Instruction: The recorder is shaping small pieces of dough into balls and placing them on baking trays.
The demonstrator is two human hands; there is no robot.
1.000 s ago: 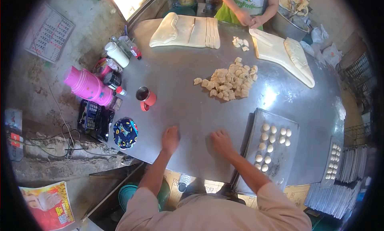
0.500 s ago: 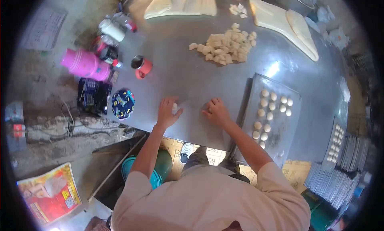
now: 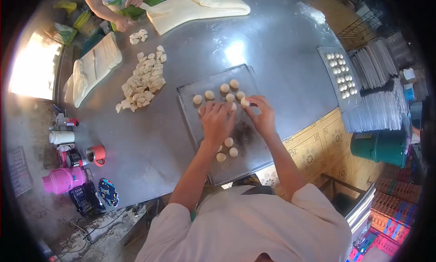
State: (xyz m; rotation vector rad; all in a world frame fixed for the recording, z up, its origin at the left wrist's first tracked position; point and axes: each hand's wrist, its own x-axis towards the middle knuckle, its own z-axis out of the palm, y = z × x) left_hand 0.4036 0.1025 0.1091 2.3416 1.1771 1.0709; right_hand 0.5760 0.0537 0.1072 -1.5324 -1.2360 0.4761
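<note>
Both my hands are over a metal baking tray (image 3: 190,126) that holds several round, pale dough balls (image 3: 225,87). With thumb and fingers, my right hand (image 3: 263,116) pinches a dough ball (image 3: 245,101) at the right end of a group. My left hand (image 3: 217,121) is closed, palm down, its fingers curled at another dough ball (image 3: 233,106) by the thumb side. The left fingers partly hide one more ball beside them. Nearer to me on the tray, a few balls (image 3: 233,151) lie below my left hand.
Cut dough pieces (image 3: 144,82) are heaped on the metal table (image 3: 150,148) to the left. Large dough slabs (image 3: 97,64) lie beyond. A co-worker's hand (image 3: 122,23) is at the far edge. A red mug (image 3: 96,155) stands left; another filled tray (image 3: 338,76) and stacked trays (image 3: 374,107) are right.
My view has turned right. Both hands have gone from the bare table to the tray. The dough ball at my right hand, hidden before, now shows between its fingers.
</note>
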